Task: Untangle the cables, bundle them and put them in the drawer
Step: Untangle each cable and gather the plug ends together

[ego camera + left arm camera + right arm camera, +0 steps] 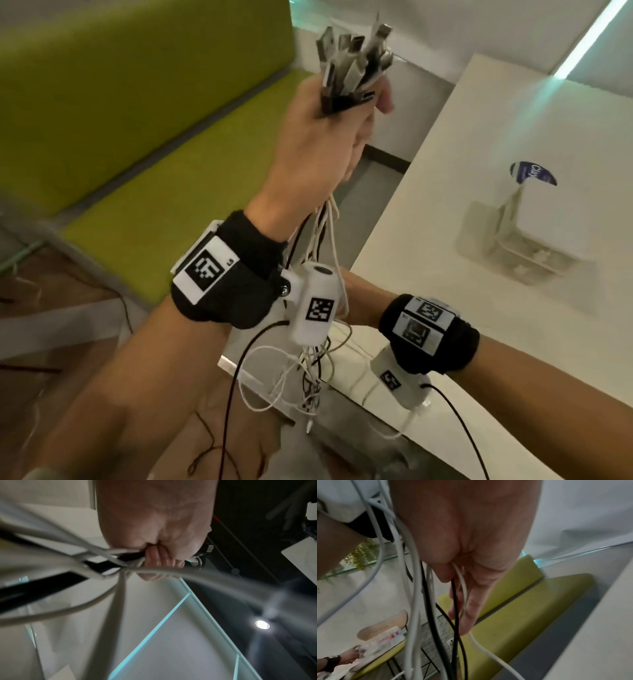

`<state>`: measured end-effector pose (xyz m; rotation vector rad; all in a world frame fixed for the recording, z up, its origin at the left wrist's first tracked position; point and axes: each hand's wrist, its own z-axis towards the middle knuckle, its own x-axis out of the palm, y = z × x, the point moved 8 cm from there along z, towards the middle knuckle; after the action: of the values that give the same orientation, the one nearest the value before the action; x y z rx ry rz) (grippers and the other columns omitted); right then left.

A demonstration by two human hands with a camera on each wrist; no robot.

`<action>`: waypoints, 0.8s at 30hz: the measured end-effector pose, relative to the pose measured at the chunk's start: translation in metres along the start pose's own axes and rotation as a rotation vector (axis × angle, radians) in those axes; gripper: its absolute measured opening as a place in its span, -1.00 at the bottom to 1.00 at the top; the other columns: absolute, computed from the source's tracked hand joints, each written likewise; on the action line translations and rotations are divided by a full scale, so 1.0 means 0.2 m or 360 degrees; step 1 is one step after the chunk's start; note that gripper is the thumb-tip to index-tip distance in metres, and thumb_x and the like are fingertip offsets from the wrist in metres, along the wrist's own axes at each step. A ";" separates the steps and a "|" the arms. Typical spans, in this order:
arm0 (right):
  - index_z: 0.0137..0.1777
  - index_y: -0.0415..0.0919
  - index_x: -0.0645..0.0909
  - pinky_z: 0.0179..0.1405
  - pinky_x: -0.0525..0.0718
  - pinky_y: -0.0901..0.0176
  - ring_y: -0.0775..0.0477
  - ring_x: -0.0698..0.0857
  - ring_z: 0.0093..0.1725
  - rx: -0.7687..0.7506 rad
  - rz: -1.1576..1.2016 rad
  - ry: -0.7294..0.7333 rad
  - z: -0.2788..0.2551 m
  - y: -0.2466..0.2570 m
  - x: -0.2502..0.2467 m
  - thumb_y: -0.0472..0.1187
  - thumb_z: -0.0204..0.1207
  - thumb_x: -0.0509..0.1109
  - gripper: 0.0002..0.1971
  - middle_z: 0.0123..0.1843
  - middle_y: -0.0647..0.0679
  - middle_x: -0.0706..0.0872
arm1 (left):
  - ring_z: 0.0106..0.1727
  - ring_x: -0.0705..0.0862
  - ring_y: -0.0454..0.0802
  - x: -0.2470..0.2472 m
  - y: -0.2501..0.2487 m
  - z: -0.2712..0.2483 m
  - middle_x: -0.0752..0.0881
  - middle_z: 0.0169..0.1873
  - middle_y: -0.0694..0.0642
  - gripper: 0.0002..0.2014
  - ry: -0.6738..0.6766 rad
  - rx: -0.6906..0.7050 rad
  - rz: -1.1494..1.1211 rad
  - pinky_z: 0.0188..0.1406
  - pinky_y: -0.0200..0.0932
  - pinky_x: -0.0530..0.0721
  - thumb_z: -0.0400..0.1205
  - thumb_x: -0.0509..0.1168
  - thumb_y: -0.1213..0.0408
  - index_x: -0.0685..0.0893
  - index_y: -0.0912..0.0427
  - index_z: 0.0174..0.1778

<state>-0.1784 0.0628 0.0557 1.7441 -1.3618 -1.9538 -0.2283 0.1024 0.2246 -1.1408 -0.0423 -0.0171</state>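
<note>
Left hand is raised high, fist wrapped tight round the cables just below their plugs. The plug ends, white, grey and black, fan out above the fist. From the left wrist view the fingers are curled fully in, white and black strands squeezed under them.

Right hand is lower, under the left forearm, mostly hidden in the head view behind the left wrist camera. The right wrist view shows it better: a thin white strand and a thin black strand run down between thumb and fingers, fingers fairly long and only loosely bent. Looks like a light pinch that lets the strands slide, but the contact point itself is tucked in the palm fold, so not certain how firm.

The rest of the cables hang straight down from the left fist, past both wrists, and end in a loose tangle at the near corner of the white table. Some loops lie on the tabletop, others drop off its edge.

Further out on the table: a small clear drawer unit, blurred, with a blue-and-white label above it. To the left, a green bench with green backrest; wood floor below.
</note>
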 end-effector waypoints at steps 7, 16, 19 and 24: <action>0.09 -0.13 0.69 -0.10 0.60 0.33 0.27 0.71 -0.09 0.0138 0.0179 -0.0020 0.34 0.01 -0.17 -0.19 0.68 0.29 -0.86 -0.05 0.08 0.78 | -0.66 0.15 -0.11 -0.39 -0.22 0.09 0.31 -0.58 -0.10 -0.72 -0.0168 0.0119 0.0157 -0.68 -0.29 0.16 0.80 0.00 0.33 0.49 0.18 -0.20; 0.00 -0.25 0.65 0.04 0.64 -0.12 -0.15 0.72 -0.09 0.0109 -0.0239 -0.0207 0.58 -0.04 -0.28 -0.09 0.75 0.13 -0.69 -0.10 -0.15 0.79 | -0.63 0.20 -0.13 -0.76 -0.50 0.22 0.26 -0.62 -0.14 -0.70 -0.0463 0.0217 0.0430 -0.58 -0.28 0.19 0.70 0.04 0.27 0.41 0.06 -0.39; 0.05 -0.18 0.68 0.13 0.63 -0.05 -0.14 0.73 0.02 0.0176 -0.0270 -0.0126 0.63 -0.09 -0.28 -0.04 0.75 0.13 -0.67 -0.02 -0.10 0.80 | -0.63 0.18 -0.06 -0.76 -0.50 0.20 0.28 -0.54 -0.05 -0.77 -0.0471 0.0299 0.0449 -0.61 -0.20 0.16 0.77 0.07 0.28 0.59 0.15 -0.13; 0.03 -0.26 0.65 0.02 0.70 0.00 -0.04 0.76 -0.12 -0.0044 -0.0058 -0.0446 0.68 0.03 -0.35 -0.09 0.73 0.15 -0.70 -0.20 0.13 0.74 | -0.64 0.18 -0.07 -0.82 -0.42 0.19 0.31 -0.55 -0.09 -0.74 -0.0476 0.0200 0.0489 -0.63 -0.21 0.17 0.80 0.05 0.25 0.61 0.17 -0.08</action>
<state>-0.2771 0.1731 0.0929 1.5372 -1.3851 -2.2946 -0.3970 0.1011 0.3095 -1.0070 -0.1316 0.4240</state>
